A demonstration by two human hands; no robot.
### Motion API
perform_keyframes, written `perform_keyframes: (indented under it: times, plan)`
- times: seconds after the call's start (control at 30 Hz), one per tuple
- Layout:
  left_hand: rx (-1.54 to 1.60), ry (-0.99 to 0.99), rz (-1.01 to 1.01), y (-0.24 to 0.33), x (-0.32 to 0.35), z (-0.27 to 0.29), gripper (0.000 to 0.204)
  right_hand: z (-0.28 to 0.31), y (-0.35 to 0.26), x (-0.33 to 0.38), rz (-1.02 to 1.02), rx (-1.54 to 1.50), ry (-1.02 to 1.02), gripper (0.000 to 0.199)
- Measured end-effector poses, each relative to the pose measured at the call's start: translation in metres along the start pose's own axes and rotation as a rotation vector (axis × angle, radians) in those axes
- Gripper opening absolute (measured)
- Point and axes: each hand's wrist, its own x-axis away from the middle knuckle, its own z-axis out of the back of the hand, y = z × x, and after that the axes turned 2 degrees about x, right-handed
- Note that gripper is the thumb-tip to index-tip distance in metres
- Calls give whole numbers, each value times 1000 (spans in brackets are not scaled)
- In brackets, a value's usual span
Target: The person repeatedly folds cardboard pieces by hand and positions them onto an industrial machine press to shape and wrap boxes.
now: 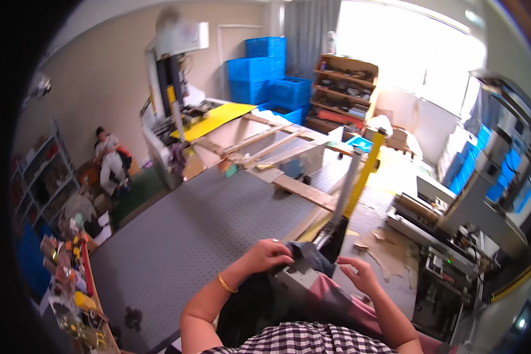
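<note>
My left hand (270, 257), with a bracelet at the wrist, has its fingers curled over the edge of a dark grey, flexible-looking piece of material (312, 258). That piece lies draped over a light grey box-shaped machine part (298, 279) just in front of my body. Just right of the material, my right hand (360, 275) hovers with its fingers apart, and I see nothing in it. Pink and grey cloth (334, 299) hangs over the machine part, below and left of my right hand.
A perforated grey table (183, 236) spreads to the left. Beyond it stand a wooden frame (265, 147), a yellow-striped post (364, 174) and stacked blue crates (251, 76). Brown scraps (389, 251) lie at right beside machinery (448, 265). A person (110, 159) sits at far left.
</note>
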Motion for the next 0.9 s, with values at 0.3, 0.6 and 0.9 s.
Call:
perform_keyframes:
  times: [0.3, 0.6, 0.9]
  plan:
    - [-43, -426, -463, 150, -151, -156, 17, 122, 5, 121, -73, -2, 138, 44]
    - [208, -822, -346, 182, -241, -245, 16, 201, 45, 179, -189, -276, 178, 48]
    - [141, -517, -472, 146, -325, -319, 39, 297, 87, 141, -6, 388, 497, 50]
